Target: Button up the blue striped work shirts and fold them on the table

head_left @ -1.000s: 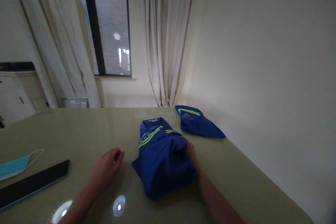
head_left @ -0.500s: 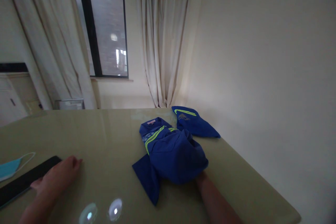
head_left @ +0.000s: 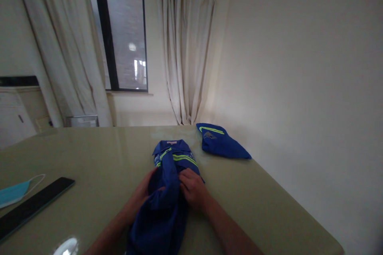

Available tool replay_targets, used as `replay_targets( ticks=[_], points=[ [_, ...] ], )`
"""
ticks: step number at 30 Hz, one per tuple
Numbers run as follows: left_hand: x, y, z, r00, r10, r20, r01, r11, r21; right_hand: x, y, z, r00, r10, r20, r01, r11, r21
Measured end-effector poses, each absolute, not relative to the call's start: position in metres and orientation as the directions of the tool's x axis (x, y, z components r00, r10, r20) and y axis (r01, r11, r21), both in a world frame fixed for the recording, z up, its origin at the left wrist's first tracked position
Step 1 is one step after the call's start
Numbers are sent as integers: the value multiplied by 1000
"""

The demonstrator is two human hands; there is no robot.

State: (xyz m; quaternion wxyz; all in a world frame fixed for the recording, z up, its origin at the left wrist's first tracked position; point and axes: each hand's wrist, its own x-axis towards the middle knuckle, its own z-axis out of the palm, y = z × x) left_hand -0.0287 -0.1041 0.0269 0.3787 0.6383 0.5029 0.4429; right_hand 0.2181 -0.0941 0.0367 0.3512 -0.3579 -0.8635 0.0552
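A blue work jacket (head_left: 167, 223) with a collar, a neck label and yellow-green stripes lies lengthwise in front of me on the table. Its collar end points away, while the near part is bunched and runs out of view at the bottom. On its left side, my left hand (head_left: 146, 189) is closed on the cloth, with some fingers hidden in the folds. My right hand (head_left: 193, 187) grips the jacket's right side just below the stripe, fingers curled into the fabric. Between both hands a narrow fold of cloth stands raised.
Another folded blue garment (head_left: 223, 143) with yellow-green stripes lies by the wall at the table's far right. At left are a long black flat object (head_left: 36, 205) and a light-blue face mask (head_left: 14, 193). Beyond the glossy table (head_left: 98, 155) hang curtains (head_left: 188, 48) beside a window.
My left hand has moved right, from beside the black object onto the jacket. My right hand has come out from under the cloth to grip its side. The jacket has turned straighter and extends nearer.
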Motion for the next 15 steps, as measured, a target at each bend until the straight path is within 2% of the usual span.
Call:
replay_targets(
  ticks=[3, 5, 7, 9, 10, 12, 14, 15],
  points=[
    [-38, -107, 32, 210, 972, 102, 3, -105, 994, 208, -111, 40, -646, 568, 511, 528, 815, -239],
    [-50, -105, 33, 149, 989, 11, -173, 15, 985, 205, -122, 42, -700, 535, 473, 487, 842, -231],
    [-60, -99, 33, -39, 997, -64, -174, 56, 983, 203, -131, 45, -740, 494, 457, 414, 870, -269],
    [-64, -94, 31, -184, 978, -102, -95, 85, 992, 202, -134, 48, -723, 481, 497, 328, 871, -366],
    [-64, -92, 31, -201, 972, -119, -71, 107, 992, 202, -133, 50, -665, 510, 545, 303, 852, -427],
    [-63, -95, 32, -96, 979, -180, -105, 170, 980, 206, -125, 52, -429, 651, 626, 330, 758, -563],
    [-60, -102, 36, 97, 970, -224, -202, 239, 950, 213, -108, 52, -106, 790, 604, 388, 592, -706],
    [-59, -106, 38, 176, 958, -225, -250, 265, 931, 217, -99, 50, 22, 843, 537, 389, 487, -782]
  ],
)
